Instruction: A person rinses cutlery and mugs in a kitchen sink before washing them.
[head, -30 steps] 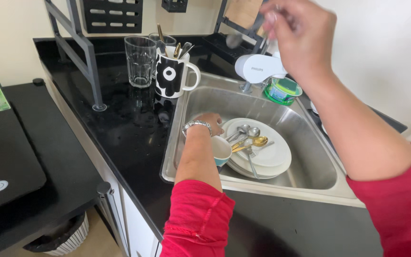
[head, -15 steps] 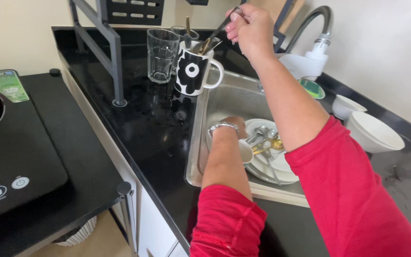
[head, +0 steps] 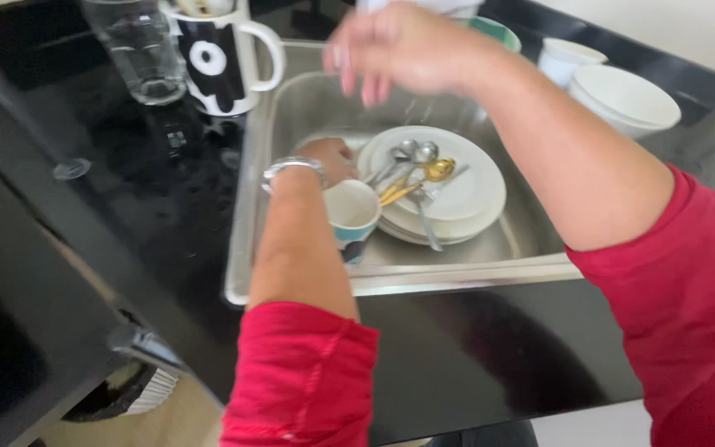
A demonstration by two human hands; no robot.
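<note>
A person in red sleeves is leaning over a steel sink (head: 531, 240) set into a glossy black desk (head: 151, 223). The left hand (head: 328, 159), with a silver watch on its wrist, is reaching down into the sink and resting against a small white cup (head: 352, 211) with a teal band; the fingers seem to be curling around the cup's far side, though the wrist is hiding the grasp, so I cannot tell whether it is holding. Just beside the cup, a stack of white plates (head: 457, 186) is sitting in the basin, carrying several silver spoons and one gold spoon (head: 434, 171). The right hand (head: 395, 51) is hovering above the sink, blurred, fingers loosely spread downward and holding nothing. On the desk left of the sink, a black-and-white mug (head: 221, 62) is standing beside a clear glass (head: 138, 50). White bowls (head: 622, 95) are sitting on the desk at the right.
</note>
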